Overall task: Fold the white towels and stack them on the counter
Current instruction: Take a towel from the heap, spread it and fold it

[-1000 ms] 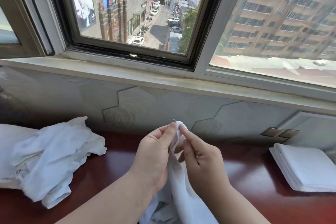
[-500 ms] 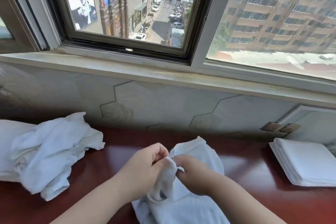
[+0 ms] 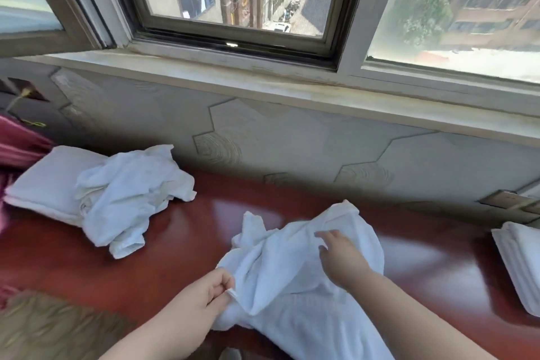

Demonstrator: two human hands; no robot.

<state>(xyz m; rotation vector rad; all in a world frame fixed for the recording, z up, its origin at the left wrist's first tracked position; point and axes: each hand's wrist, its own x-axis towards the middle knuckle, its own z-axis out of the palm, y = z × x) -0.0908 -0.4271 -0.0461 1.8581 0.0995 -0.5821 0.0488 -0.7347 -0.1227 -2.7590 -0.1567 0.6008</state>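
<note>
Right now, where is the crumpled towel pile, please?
The crumpled towel pile lies at the head view's left, on the counter, overlapping a folded stack.

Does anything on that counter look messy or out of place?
Only the crumpled heap at left: it slumps half over a flat folded pile. The stack at right is neat; the towel the left hand pinches is just unfolded.

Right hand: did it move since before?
Yes. The right hand has left the left hand and slid right across the towel, toward the folded stack.
</note>
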